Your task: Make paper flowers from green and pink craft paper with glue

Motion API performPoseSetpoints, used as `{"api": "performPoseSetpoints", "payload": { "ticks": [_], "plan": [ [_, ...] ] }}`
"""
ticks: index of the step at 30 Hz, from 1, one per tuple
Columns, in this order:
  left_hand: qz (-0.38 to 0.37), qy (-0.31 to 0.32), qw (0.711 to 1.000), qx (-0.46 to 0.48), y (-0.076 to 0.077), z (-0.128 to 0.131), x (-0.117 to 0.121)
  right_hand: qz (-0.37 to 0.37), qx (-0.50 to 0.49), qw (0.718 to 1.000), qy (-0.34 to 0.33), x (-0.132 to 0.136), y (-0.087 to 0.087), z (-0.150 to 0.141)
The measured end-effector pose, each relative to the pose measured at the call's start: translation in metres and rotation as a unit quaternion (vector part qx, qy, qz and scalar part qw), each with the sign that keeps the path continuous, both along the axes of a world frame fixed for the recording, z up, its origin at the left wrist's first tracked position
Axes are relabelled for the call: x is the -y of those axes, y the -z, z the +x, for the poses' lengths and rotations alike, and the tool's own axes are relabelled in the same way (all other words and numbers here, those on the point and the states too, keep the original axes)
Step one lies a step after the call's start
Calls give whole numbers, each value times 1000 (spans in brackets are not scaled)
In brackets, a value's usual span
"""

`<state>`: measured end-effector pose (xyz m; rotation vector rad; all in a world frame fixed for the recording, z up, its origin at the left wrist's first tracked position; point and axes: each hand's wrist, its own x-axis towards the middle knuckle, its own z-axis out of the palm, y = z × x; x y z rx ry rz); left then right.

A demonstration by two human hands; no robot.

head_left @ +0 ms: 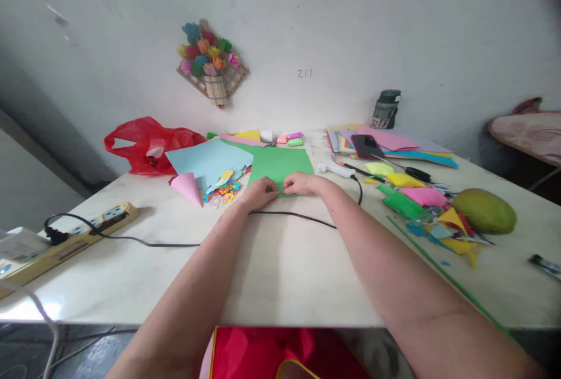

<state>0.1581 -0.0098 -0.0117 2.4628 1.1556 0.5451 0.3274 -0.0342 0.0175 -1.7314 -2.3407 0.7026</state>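
A green sheet of paper (281, 161) lies on the white table in front of me. At its near edge, my left hand (262, 190) has its fingers curled and pinched on the paper. Close beside it, my right hand (302, 183) pinches the same edge, with a narrow gap between the two hands. The edge looks slightly turned up between the fingers, though the fingertips partly hide it. Left of the sheet are a light blue sheet (205, 159), a pile of colourful paper cut-outs (225, 190) and a pink paper cone (187, 187).
A white glue gun (335, 169) lies right of the sheet, its black cord (293, 214) passing under my forearms to a power strip (105, 221). Right are scissors (416, 174), a phone (367, 146), paper scraps (442, 230) and a green fruit (484, 210). A red bag (153, 145) sits left.
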Motion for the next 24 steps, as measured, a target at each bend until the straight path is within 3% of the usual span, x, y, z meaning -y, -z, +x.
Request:
{"api": "performPoseSetpoints", "payload": {
  "ticks": [11, 24],
  "plan": [
    [17, -6, 1000, -20, 3, 1, -1, -6, -24, 1000, -3, -2, 4, 1],
    [30, -4, 999, -24, 5, 1, -1, 10, 34, 998, 55, 1, 5, -11]
  ]
}}
